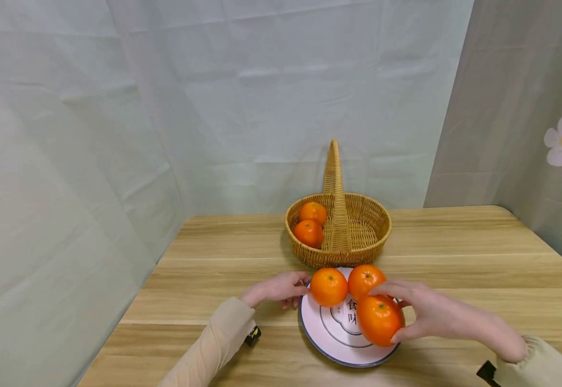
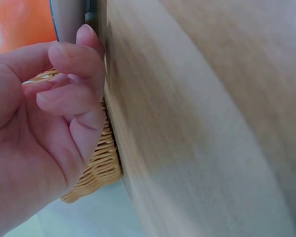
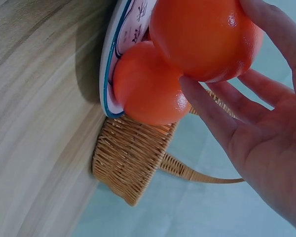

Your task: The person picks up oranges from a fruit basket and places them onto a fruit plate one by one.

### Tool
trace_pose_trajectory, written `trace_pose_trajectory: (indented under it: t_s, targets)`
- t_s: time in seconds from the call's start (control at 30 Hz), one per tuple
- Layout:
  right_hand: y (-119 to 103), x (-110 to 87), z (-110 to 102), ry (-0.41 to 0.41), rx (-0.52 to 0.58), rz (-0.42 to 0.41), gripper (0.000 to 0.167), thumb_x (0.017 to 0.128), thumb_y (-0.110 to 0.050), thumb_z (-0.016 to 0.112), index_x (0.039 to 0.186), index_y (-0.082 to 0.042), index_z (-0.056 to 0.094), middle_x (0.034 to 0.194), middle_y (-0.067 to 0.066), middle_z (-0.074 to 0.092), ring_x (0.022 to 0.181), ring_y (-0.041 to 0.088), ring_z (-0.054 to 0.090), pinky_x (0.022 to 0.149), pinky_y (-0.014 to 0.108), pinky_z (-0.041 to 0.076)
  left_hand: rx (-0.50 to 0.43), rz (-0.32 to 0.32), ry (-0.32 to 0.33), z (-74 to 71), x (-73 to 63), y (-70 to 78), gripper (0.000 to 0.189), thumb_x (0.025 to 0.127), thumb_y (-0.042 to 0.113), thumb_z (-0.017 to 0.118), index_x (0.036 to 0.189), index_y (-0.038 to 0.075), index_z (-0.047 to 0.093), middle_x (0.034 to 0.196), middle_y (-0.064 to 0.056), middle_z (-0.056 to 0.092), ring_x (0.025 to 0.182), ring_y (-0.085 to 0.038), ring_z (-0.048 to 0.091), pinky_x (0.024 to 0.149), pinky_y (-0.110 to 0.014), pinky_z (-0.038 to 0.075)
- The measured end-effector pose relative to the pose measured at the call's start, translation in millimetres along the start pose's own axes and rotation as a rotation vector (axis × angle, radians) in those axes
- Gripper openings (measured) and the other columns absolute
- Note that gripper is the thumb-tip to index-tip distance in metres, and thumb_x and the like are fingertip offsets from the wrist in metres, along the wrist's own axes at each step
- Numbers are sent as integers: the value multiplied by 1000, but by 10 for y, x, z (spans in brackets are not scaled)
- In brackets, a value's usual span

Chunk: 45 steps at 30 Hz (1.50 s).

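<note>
My right hand (image 1: 436,312) grips a glossy orange (image 1: 380,320) between thumb and fingers over the right side of the plate. In the right wrist view, the fingertips lie around the side of this orange (image 3: 204,37). Two more oranges, one at the left (image 1: 329,287) and one at the back (image 1: 365,280), sit on the white plate (image 1: 329,344), which has a blue rim and dark printed characters. At the plate's left rim is my left hand (image 1: 281,287), its fingers curled and thumb and fingertips at the edge. The left wrist view shows these bent fingers (image 2: 74,101) close under the rim.
Right behind the plate stands a wicker basket (image 1: 368,252) with a tall arched handle (image 1: 335,177). Two oranges lie in its left half, one in front (image 1: 309,233) and one behind (image 1: 312,213). Pale curtains (image 1: 261,107) hang beyond the wooden table (image 1: 479,258).
</note>
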State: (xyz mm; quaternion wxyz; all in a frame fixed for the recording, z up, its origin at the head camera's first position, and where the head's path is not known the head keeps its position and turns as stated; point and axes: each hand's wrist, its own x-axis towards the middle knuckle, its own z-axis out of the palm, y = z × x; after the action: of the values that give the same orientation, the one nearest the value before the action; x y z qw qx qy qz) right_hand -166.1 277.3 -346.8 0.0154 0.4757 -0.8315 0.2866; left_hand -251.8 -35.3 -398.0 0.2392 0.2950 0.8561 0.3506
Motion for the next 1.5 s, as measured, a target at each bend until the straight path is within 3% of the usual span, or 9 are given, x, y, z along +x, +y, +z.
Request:
trace_pose_trajectory:
  t_s: [0.33, 0.6, 0.97, 1.5]
  targets:
    - [38, -17, 45, -24, 46, 11, 60, 70, -21, 78, 123, -15, 49, 116, -4, 51, 92, 10, 51, 73, 27, 47, -22, 7, 1, 16, 0, -5, 4, 94, 9, 47, 94, 5, 46, 57, -7, 51, 39, -12, 42, 36, -22, 36]
    - [65, -29, 75, -58, 36, 67, 59, 71, -28, 77, 122, -15, 50, 116, -4, 51, 92, 11, 50, 73, 28, 47, -12, 11, 5, 15, 1, -14, 4, 94, 10, 48, 94, 6, 47, 57, -7, 52, 39, -12, 42, 36, -21, 37]
    - [72, -27, 136, -31, -49, 33, 62, 68, -33, 78, 121, -19, 50, 119, -4, 48, 98, 13, 49, 78, 31, 45, -16, 3, 5, 14, -9, -2, 5, 94, 11, 48, 95, 6, 47, 58, -7, 52, 40, -12, 42, 36, -21, 37]
    - [54, -25, 176, -40, -116, 122, 62, 70, -42, 75, 123, -23, 51, 121, -5, 42, 100, 15, 48, 80, 37, 45, -5, -4, 4, 10, -24, 21, 3, 95, 10, 47, 95, 6, 47, 59, -10, 53, 41, -13, 43, 37, -22, 38]
